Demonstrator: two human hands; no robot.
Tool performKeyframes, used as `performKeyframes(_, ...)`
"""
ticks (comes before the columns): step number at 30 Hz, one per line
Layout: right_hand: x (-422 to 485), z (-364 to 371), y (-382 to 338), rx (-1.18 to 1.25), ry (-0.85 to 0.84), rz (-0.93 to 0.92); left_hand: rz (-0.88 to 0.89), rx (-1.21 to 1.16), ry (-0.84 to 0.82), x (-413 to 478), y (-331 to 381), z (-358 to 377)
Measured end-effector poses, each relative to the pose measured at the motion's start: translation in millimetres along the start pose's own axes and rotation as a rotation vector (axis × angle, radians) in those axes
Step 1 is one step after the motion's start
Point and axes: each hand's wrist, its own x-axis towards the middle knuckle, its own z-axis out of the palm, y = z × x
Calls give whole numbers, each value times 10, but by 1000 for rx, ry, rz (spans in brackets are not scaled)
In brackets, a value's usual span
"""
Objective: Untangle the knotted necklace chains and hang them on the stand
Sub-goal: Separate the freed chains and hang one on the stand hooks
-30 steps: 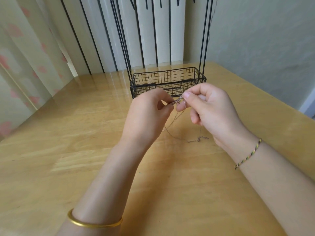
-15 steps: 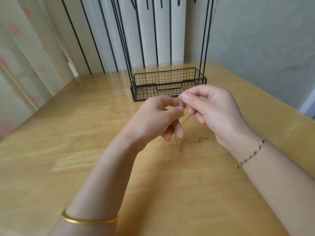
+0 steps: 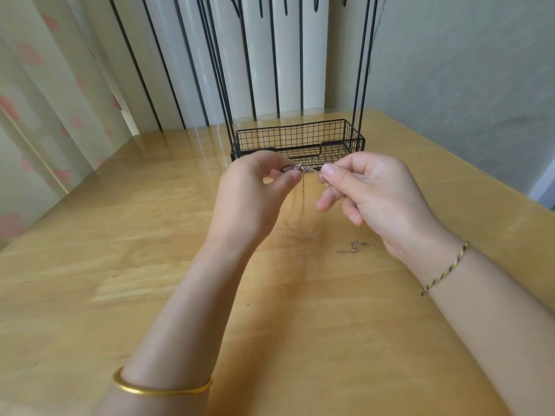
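Note:
A small knot of thin metal necklace chains (image 3: pixel 303 169) is stretched between my two hands above the wooden table (image 3: pixel 120 265). My left hand (image 3: pixel 252 199) pinches the knot's left side between thumb and fingertips. My right hand (image 3: pixel 369 196) pinches its right side. Loose chain lengths hang down from the knot, and a clasp end (image 3: pixel 354 246) lies on the table under my right hand. The black wire stand (image 3: pixel 300 142), with a mesh basket base and tall uprights, is just behind my hands; its hooks at the top edge are mostly cut off.
A grey wall runs along the table's right edge. Curtains hang at the left, and a white radiator-like panel stands behind the stand. I wear a gold bangle (image 3: pixel 162 388) on the left wrist and a braided cord (image 3: pixel 444 268) on the right.
My hands have drawn apart, so the knot now shows between the fingertips. My left hand rose and its fingers uncurled from below; the hanging chain swung and spread on the table.

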Motion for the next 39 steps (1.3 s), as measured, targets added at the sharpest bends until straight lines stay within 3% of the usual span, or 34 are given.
performKeyframes(6,-8,2,7,-39,-48,6,-17,-77,18,-14,46,-22)
performKeyframes(11,2,9,15,-57,-52,28,-110,-256,-77,-44,107,-40)
performKeyframes(25,4,9,-4,79,-68,60,-333,-465,-263,-33,170,-59)
performKeyframes(39,7,16,22,-28,-77,-21,-257,-475,-253,-30,133,-82)
